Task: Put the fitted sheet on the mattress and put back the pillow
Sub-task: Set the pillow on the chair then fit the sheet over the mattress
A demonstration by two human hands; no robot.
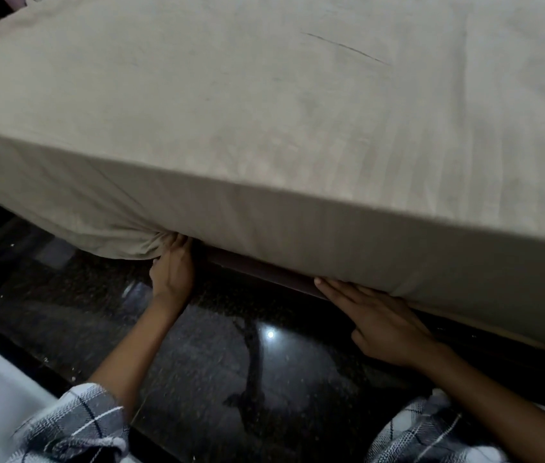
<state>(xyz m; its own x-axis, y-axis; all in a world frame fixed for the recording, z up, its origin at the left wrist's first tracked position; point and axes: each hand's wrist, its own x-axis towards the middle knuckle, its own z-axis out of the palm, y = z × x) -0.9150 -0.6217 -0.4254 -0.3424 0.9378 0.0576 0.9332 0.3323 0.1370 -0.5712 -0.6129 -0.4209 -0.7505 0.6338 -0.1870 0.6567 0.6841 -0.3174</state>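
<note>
Sheet work, near edge of the bed. Left hand (172,265): grip closed on a bunched wad of fitted sheet (264,111) hem, at the underside of the covered mattress. Slack gathers there; if released untucked, the elastic would likely ride up the side and bare that stretch. Bed frame (257,272) shows between the hands. Right hand (378,319): grip wide, fingers flat along the hem, holding nothing; they risk a nip against the frame. Pillow not in view.
</note>
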